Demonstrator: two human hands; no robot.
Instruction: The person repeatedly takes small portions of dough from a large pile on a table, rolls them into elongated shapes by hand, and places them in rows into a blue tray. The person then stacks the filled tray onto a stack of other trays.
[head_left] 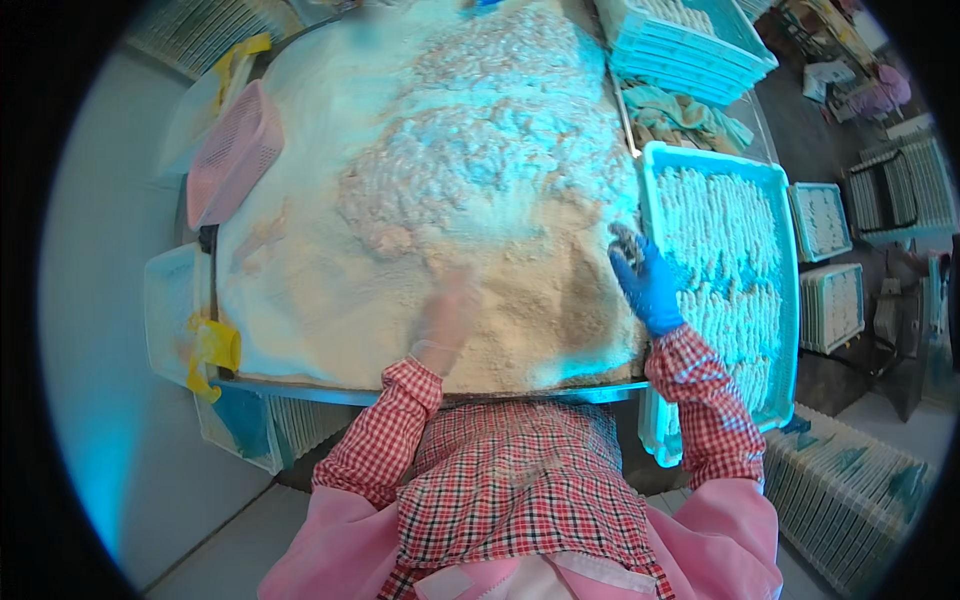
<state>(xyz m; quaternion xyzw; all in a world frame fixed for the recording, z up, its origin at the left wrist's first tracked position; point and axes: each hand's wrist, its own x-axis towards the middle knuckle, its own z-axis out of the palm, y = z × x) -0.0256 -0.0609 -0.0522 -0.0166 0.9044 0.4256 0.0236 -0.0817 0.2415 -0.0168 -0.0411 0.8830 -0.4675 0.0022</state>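
Right hand (648,283), blue glove, fingers pinched on small breaded piece; blue tray (790,300) just right of fingertips, rows running away. Left hand (447,318) flat, open on crumb heap (520,290).

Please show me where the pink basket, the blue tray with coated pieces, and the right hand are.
pink basket (235,152), head view, on its perforated side.
blue tray (648,215), head view, on its left rim.
right hand (648,283), head view, middle of the blue glove.

The work table (300,385) carries heaped breadcrumbs (500,290); a pink basket (235,155) lies there.
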